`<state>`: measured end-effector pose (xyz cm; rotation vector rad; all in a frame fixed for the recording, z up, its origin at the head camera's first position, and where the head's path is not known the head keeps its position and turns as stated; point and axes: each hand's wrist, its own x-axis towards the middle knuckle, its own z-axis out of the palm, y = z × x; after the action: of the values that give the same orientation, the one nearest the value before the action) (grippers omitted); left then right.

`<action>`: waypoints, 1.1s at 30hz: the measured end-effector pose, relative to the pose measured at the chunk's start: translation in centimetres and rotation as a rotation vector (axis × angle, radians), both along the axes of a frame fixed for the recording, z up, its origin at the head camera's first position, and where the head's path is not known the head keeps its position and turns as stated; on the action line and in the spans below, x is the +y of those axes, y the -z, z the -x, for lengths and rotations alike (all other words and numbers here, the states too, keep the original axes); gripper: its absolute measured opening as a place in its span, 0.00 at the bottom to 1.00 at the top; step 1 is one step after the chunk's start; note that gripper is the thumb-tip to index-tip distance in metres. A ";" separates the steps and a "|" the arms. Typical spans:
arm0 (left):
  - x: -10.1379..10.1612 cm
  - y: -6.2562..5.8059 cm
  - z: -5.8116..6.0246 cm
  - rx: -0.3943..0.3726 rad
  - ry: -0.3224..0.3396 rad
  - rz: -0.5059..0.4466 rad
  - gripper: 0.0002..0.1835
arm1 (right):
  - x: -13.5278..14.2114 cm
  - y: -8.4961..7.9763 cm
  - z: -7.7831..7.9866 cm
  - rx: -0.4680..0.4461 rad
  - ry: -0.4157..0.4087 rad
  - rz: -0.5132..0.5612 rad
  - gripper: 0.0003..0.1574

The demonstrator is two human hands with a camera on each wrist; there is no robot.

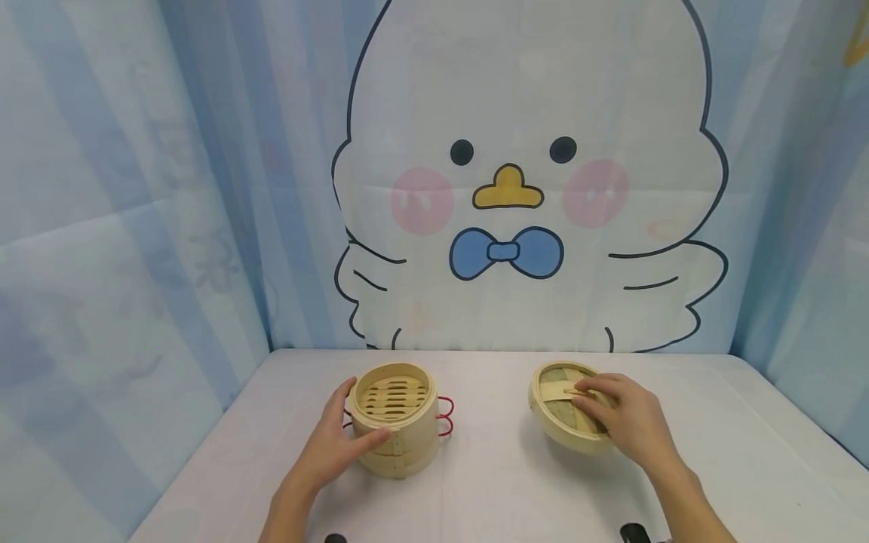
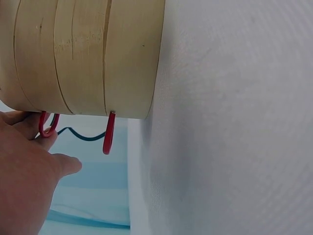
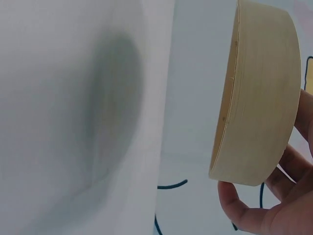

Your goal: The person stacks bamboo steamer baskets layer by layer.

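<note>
A stacked bamboo steamer [image 1: 397,434] with a slatted top tier and red loop handles stands upright on the table, left of centre. My left hand [image 1: 334,443] holds it from the left, thumb across the front and fingers at the far left side. In the left wrist view, the left hand [image 2: 29,161] is beside the red loops [image 2: 109,134], with one finger off the steamer. The round bamboo lid [image 1: 566,426] hangs tilted above the table at the right. My right hand [image 1: 627,418] pinches the strap on its top. Beneath the lid [image 3: 261,93], the right wrist view shows a gap to the table.
A white cloth covers the table [image 1: 485,483]. Behind it hangs a curtain [image 1: 505,317] printed with a cartoon bird, and blue striped curtains [image 1: 102,249] stand at the sides. A small dark object [image 1: 634,532] shows at the bottom edge near the right forearm.
</note>
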<state>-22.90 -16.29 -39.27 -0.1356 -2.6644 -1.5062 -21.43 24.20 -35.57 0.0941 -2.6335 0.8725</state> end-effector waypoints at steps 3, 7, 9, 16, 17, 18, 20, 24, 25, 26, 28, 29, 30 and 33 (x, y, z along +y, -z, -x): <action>-0.1 0.1 0.0 0.003 0.002 0.001 0.62 | -1.0 -0.4 0.1 0.019 -0.010 0.018 0.14; -0.2 0.1 0.0 0.009 0.002 0.002 0.62 | -2.3 -1.0 0.3 0.021 -0.027 0.041 0.14; -0.3 0.1 0.0 0.012 0.000 0.004 0.62 | -2.9 -1.3 0.4 0.022 -0.033 0.050 0.14; -0.3 0.1 0.0 0.017 0.005 0.004 0.62 | -4.6 -2.1 0.6 0.011 -0.040 0.085 0.14; -0.2 0.1 0.0 0.017 0.005 0.004 0.62 | -4.8 -2.2 0.6 0.011 -0.043 0.089 0.14; -0.2 0.1 0.0 0.017 0.007 0.003 0.62 | -5.0 -2.3 0.6 0.015 -0.047 0.093 0.14; -0.2 0.1 0.0 0.018 0.010 0.001 0.61 | -5.4 -2.4 0.7 0.030 -0.059 0.099 0.13; -0.2 0.2 0.1 0.027 0.015 -0.001 0.61 | -6.2 -2.7 0.8 0.070 -0.082 0.103 0.12; -0.2 0.2 0.1 0.029 0.016 -0.001 0.61 | -6.3 -2.7 0.8 0.077 -0.086 0.105 0.12; -0.2 0.2 0.1 0.030 0.017 0.001 0.61 | -6.5 -2.8 0.8 0.082 -0.090 0.107 0.12; -0.2 0.3 0.1 0.032 0.019 0.002 0.61 | -6.9 -2.9 0.8 0.086 -0.096 0.113 0.12; -0.3 0.2 0.1 0.032 0.019 0.003 0.61 | -7.1 -2.9 0.9 0.088 -0.098 0.116 0.12; -0.3 0.2 0.1 0.031 0.018 0.004 0.61 | -7.2 -3.0 1.0 0.090 -0.100 0.120 0.12; -0.3 0.2 0.1 0.028 0.015 0.003 0.61 | -7.8 -3.1 1.2 0.093 -0.105 0.134 0.12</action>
<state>-23.01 -16.61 -39.49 -0.1756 -2.6497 -1.4926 -22.65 16.38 -32.50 0.2350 -2.4956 1.0504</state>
